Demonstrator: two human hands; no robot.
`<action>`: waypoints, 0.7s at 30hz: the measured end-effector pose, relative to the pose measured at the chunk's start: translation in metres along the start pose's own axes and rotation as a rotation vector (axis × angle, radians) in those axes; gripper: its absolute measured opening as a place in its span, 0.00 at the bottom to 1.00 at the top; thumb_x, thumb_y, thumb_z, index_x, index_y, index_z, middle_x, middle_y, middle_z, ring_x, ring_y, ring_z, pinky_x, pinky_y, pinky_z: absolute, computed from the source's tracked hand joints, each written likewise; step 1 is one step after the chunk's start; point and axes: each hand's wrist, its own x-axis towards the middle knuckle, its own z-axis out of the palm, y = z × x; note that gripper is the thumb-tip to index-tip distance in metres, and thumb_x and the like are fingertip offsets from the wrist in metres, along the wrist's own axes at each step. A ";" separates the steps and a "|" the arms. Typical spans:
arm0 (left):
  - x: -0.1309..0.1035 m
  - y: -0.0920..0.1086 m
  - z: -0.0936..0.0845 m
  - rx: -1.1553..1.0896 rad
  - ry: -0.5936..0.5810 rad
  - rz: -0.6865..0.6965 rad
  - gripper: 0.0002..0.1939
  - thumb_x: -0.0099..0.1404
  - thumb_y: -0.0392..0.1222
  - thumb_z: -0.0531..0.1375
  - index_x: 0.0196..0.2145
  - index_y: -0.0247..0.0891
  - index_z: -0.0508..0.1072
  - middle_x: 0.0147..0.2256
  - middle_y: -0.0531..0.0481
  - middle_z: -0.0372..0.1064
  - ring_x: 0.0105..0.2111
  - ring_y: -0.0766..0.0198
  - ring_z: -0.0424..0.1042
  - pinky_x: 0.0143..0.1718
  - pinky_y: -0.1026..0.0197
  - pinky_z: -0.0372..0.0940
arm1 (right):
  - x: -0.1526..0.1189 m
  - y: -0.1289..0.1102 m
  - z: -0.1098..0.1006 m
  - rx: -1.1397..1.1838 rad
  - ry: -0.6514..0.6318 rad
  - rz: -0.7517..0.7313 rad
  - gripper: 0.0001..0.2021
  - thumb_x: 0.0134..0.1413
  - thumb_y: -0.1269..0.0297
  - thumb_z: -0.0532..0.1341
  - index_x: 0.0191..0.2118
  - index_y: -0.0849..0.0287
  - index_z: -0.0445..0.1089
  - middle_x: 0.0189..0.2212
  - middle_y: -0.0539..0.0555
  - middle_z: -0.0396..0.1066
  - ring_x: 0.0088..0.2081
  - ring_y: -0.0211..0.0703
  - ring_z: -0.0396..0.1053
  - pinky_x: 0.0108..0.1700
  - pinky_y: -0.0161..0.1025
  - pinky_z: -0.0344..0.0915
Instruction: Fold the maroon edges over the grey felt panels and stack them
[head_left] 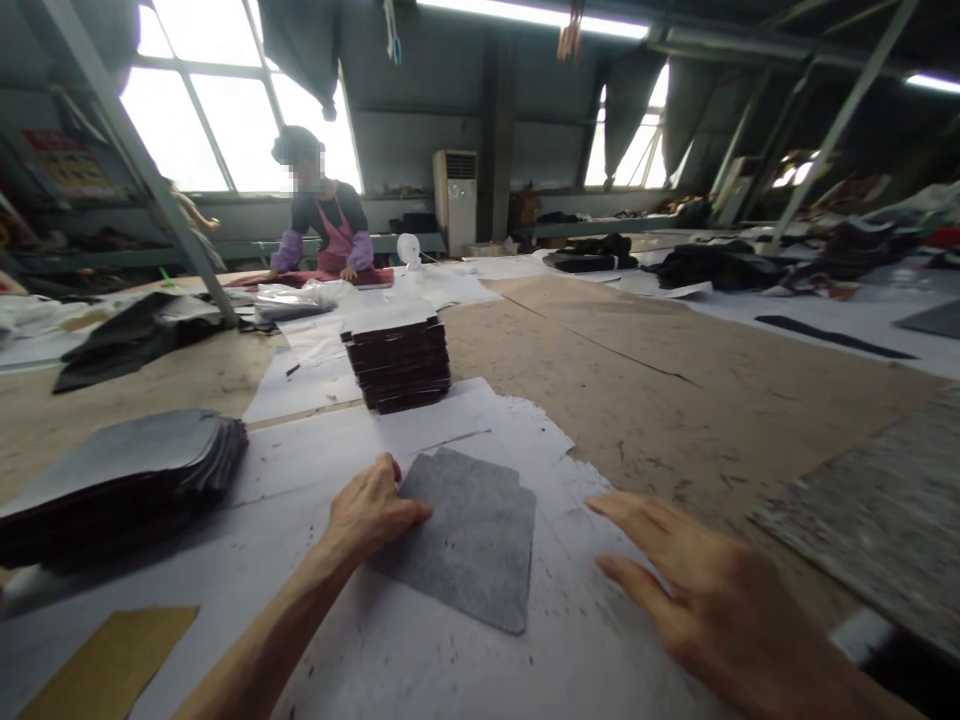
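Grey cut pieces (pixel 469 540) with notched corners lie on the white paper (pixel 570 640) in front of me. My left hand (pixel 371 510) grips their left edge, thumb on top and the other fingers at the side, partly hidden. To the right of the pieces, my right hand (pixel 675 580) is held apart from them, thumb and fingers spread, holding nothing. Beyond the pieces stands a tall stack of dark pieces (pixel 397 365) with a pale top. At the left lies a thick stack of larger grey-topped pieces (pixel 127 470).
A tan piece (pixel 112 660) lies at the near left. Thick speckled grey material (pixel 885 510) is at the right. Across the brown table surface (pixel 600 350), dark cloth (pixel 712 268) is piled. A person (pixel 326 220) in a pink apron leans over red material.
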 end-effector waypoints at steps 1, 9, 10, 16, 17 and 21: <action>0.000 0.000 -0.001 -0.005 -0.003 -0.012 0.21 0.46 0.53 0.58 0.36 0.39 0.64 0.33 0.47 0.69 0.36 0.54 0.68 0.29 0.61 0.55 | 0.020 -0.008 0.008 0.058 -0.049 -0.026 0.15 0.58 0.63 0.51 0.49 0.60 0.65 0.44 0.54 0.70 0.44 0.43 0.68 0.44 0.40 0.68; 0.003 -0.005 0.002 -0.008 -0.044 -0.066 0.15 0.50 0.55 0.56 0.20 0.40 0.65 0.23 0.51 0.66 0.29 0.59 0.67 0.24 0.62 0.49 | 0.098 -0.041 0.095 0.121 -0.125 -0.394 0.27 0.62 0.54 0.44 0.58 0.69 0.53 0.57 0.61 0.55 0.59 0.43 0.49 0.56 0.40 0.56; 0.002 -0.006 0.003 -0.008 -0.047 -0.076 0.16 0.51 0.56 0.56 0.20 0.40 0.65 0.22 0.52 0.66 0.28 0.59 0.66 0.24 0.62 0.49 | 0.100 -0.028 0.106 0.038 -0.135 -0.418 0.24 0.61 0.55 0.44 0.57 0.65 0.56 0.55 0.58 0.59 0.58 0.41 0.52 0.55 0.39 0.58; 0.001 -0.010 0.014 -0.013 -0.050 -0.121 0.19 0.52 0.57 0.58 0.18 0.39 0.63 0.19 0.55 0.62 0.26 0.62 0.64 0.25 0.62 0.50 | 0.118 0.085 0.131 -0.193 -0.124 -0.033 0.21 0.57 0.70 0.44 0.43 0.85 0.64 0.44 0.82 0.62 0.48 0.68 0.61 0.45 0.64 0.57; 0.000 -0.013 0.018 -0.024 -0.010 -0.095 0.19 0.52 0.57 0.59 0.19 0.39 0.64 0.20 0.55 0.63 0.25 0.62 0.64 0.26 0.62 0.52 | 0.119 0.087 0.128 -0.186 -0.150 -0.038 0.19 0.56 0.71 0.45 0.43 0.84 0.65 0.43 0.81 0.63 0.46 0.66 0.63 0.45 0.61 0.60; -0.007 -0.025 0.037 -0.149 0.232 0.312 0.14 0.59 0.50 0.57 0.22 0.39 0.69 0.22 0.52 0.66 0.25 0.63 0.66 0.29 0.61 0.60 | 0.131 0.026 0.116 0.100 -0.305 -0.336 0.19 0.55 0.72 0.49 0.52 0.68 0.61 0.51 0.62 0.62 0.52 0.50 0.58 0.54 0.46 0.57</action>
